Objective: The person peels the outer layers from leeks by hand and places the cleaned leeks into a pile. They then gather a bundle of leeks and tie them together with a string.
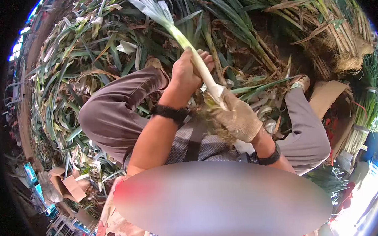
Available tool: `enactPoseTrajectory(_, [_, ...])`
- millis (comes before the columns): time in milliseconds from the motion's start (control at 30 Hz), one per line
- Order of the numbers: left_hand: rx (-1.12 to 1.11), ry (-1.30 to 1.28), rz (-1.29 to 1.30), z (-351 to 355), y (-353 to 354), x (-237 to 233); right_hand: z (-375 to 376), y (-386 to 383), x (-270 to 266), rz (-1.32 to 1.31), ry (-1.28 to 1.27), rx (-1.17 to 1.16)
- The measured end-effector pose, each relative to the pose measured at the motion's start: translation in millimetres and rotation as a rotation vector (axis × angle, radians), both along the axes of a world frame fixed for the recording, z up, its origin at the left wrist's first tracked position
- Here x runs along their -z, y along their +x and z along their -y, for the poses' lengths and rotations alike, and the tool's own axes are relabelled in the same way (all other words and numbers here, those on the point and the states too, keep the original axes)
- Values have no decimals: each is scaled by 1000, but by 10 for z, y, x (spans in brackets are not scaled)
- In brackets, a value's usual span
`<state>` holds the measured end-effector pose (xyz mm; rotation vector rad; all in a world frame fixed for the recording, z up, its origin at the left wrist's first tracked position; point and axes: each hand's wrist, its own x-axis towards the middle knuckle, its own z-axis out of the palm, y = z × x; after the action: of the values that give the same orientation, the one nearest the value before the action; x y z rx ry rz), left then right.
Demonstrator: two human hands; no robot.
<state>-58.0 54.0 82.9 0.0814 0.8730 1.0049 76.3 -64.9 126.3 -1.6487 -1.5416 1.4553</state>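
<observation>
My left hand [186,71] curls its fingers around the leek [205,75], my gloved right hand [239,120] grips its root end between my knees [97,117], and heaped leaves [75,62] crowd the left one.

The right hand [238,120] partly hides the lower end of the leek [179,36].

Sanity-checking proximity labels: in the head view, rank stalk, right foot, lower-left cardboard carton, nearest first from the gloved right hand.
1. Stalk: touching the gloved right hand.
2. Right foot: ahead, to the right.
3. Cardboard carton: far off, lower left.
</observation>
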Motion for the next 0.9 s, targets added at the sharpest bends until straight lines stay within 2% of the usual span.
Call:
enactPoseTrajectory(33, [-13, -43, 108, -35, -15, 86, -19, -2, 38, 24, -32, -62])
enactPoseTrajectory(67, [-28, -86, 218, -70, -43, 184, -68, 64, 80, -278, -31, -49])
enactPoseTrajectory(100, [-48, -125, 329, -106, -65, 280, -137, 145, 84, -63, 139, 23])
enactPoseTrajectory(133, [-69, -158, 300, -131, -70, 295, -223, 223, 71, 153, 309, 93])
enactPoseTrajectory(200, [-54, -130, 367, -178, -102, 348, -400, 260, 124, 38, 443, 223])
enactPoseTrajectory(233, [-45, -113, 403, -199, -103, 365, -506, 245, 182, -291, 406, 280])
enactPoseTrajectory(300, [-41, -60, 409, -246, -61, 365, -689, 120, 392, -719, 369, 249])
enactPoseTrajectory(333, [-43, -33, 406, -279, -55, 377, -766, -38, 596, -819, 373, 161])
enactPoseTrajectory(400, [-64, -32, 370, -323, -75, 362, -811, -138, 679, -682, 510, 1])
enactPoseTrajectory(467, [-106, -89, 311, -358, -110, 297, -758, -165, 539, -195, 755, -136])
enactPoseTrajectory(567, [-135, -107, 232, -530, -198, 320, -549, -170, 173, 356, -215, -265])
enactPoseTrajectory(633, [-179, -39, 288, -668, -304, 457, 48, 118, 698, 446, 855, -186])
enactPoseTrajectory(733, [-142, -50, 183, -680, -275, 496, 435, 229, 412, 181, 634, -137])
enactPoseTrajectory(800, [-127, -84, 175, -688, -242, 555, 649, 339, 434, 81, 442, -149])
enactPoseTrajectory(900, [-266, 4, 98, -861, -492, 702, 959, 578, 115, 119, 34, 78])
